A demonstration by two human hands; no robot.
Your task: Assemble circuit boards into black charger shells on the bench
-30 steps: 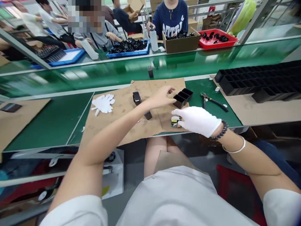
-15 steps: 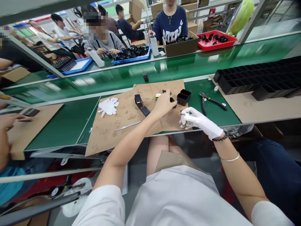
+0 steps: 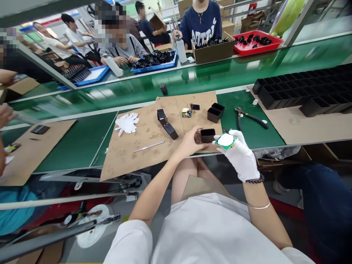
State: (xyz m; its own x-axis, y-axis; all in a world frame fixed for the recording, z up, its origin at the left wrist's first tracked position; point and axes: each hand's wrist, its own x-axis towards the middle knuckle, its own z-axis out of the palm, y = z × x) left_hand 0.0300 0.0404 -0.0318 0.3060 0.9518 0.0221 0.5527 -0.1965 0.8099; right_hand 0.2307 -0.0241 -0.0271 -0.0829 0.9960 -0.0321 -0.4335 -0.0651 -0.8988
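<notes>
My bare left hand [image 3: 190, 142] grips a black open-topped box [image 3: 207, 136] at the front edge of the cardboard sheet. Close to its right, my white-gloved right hand [image 3: 238, 156] pinches a green circuit board [image 3: 225, 141] with a round white patch on its upper face. Farther back on the cardboard lie another small circuit board [image 3: 186, 112] and a flat black piece [image 3: 195, 107]. Two more black boxes [image 3: 215, 112] stand together by the cardboard's right edge. Black plug-like casings [image 3: 167, 124] and metal tweezers [image 3: 149, 146] lie to the left.
A white glove [image 3: 127, 123] lies on the left of the cardboard [image 3: 121, 157]. Pliers [image 3: 251, 117] rest on the green table at right, before rows of black boxes [image 3: 310, 106]. Behind runs a green belt [image 3: 132, 86] with a black plug [image 3: 163, 88]. Co-workers sit across it.
My left hand has drawn a black box toward the front edge. My right hand has turned and lifted the circuit board, so its white patch now shows. The plug on the belt has shifted left.
</notes>
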